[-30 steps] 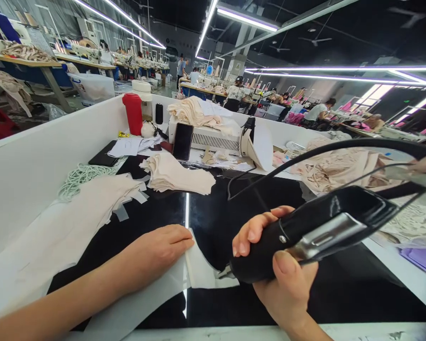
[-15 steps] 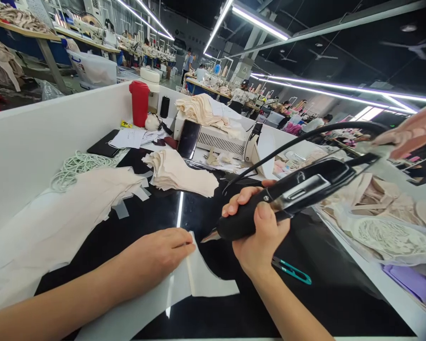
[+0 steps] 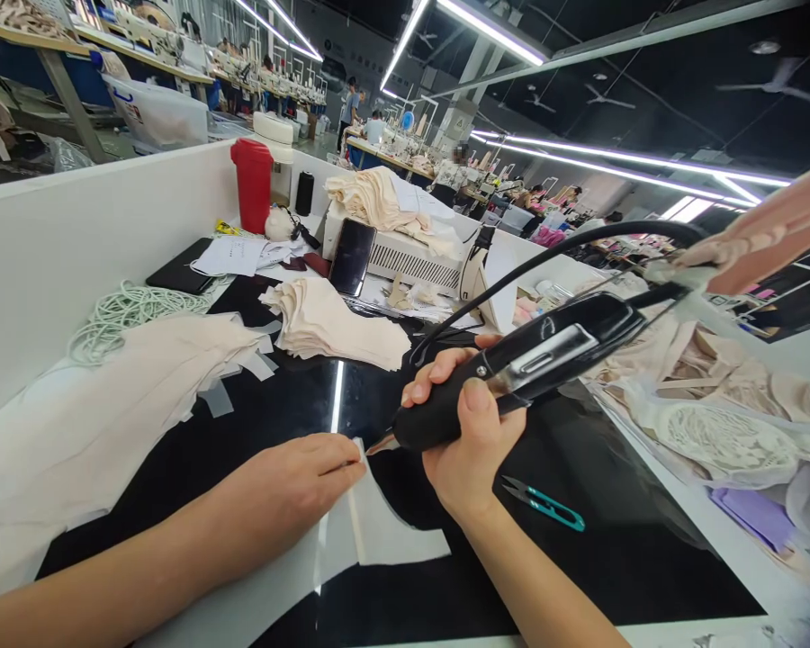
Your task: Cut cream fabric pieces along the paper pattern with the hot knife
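Note:
My right hand (image 3: pixel 469 427) is closed around a black corded hand tool (image 3: pixel 546 355) with a silver panel and a pointed, copper-coloured metal tip. The tip is at the upper corner of a pale fabric piece (image 3: pixel 398 531), right beside my left fingertips; whether it touches the cloth I cannot tell. With fingers pinched together, my left hand (image 3: pixel 303 486) holds that upper corner. The cloth lies flat on the black work surface (image 3: pixel 634 558), and a whitish sheet-like piece (image 3: pixel 256 594) extends from it under my left forearm. Teal thread snips (image 3: pixel 546 504) lie to the right of my right wrist.
A stack of pale fabric pieces (image 3: pixel 337 324) lies beyond my hands. Larger cream fabric (image 3: pixel 128 387) and green cord (image 3: pixel 125 315) are at left. A phone (image 3: pixel 351 256), a red cup (image 3: pixel 252 184) and a white machine (image 3: pixel 415 270) stand behind. Bagged garments (image 3: pixel 708 414) lie at right.
My right hand has brought the tool left, so its tip is now at the fabric corner by my left fingers. My left hand keeps its pinch. The whole view has shifted slightly.

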Demonstrator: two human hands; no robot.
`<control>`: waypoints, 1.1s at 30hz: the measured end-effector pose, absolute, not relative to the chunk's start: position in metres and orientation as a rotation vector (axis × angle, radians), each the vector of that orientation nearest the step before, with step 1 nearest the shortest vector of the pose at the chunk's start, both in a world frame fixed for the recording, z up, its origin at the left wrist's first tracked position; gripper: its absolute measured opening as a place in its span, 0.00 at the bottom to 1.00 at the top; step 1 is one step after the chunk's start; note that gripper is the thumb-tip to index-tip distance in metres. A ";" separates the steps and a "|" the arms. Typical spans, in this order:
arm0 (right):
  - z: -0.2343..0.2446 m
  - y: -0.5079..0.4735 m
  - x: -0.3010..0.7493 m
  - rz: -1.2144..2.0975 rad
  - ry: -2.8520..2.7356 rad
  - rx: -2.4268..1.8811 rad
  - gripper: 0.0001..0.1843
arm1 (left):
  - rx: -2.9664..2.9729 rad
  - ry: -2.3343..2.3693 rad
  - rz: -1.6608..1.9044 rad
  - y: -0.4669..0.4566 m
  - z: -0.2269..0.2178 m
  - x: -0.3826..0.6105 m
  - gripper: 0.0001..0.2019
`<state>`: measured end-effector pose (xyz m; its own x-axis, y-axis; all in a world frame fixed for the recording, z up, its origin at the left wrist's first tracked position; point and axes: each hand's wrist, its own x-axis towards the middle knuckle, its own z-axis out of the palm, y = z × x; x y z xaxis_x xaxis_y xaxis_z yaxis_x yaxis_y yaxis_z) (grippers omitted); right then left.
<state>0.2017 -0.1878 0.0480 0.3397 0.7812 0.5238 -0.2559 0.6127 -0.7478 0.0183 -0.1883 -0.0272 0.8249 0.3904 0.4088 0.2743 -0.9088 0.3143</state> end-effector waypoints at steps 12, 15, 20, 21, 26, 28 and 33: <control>0.046 -0.190 0.202 0.701 -1.043 -0.664 0.20 | 2.772 0.523 0.674 -0.189 -0.024 0.017 0.17; 0.045 -0.190 0.202 0.706 -1.053 -0.657 0.18 | 2.778 0.534 0.668 -0.189 -0.024 0.017 0.17; 0.049 -0.194 0.204 0.699 -1.023 -0.668 0.18 | 2.740 0.529 0.637 -0.189 -0.023 0.017 0.18; 0.050 -0.196 0.205 0.689 -1.015 -0.665 0.18 | 2.737 0.528 0.648 -0.189 -0.023 0.017 0.18; 0.052 -0.204 0.207 0.718 -1.009 -0.646 0.18 | 2.755 0.522 0.672 -0.188 -0.025 0.017 0.17; 0.050 -0.205 0.207 0.729 -1.011 -0.636 0.19 | 2.770 0.524 0.689 -0.188 -0.025 0.017 0.18; 0.045 -0.204 0.206 0.694 -1.043 -0.685 0.18 | 2.785 0.525 0.753 -0.187 -0.022 0.016 0.20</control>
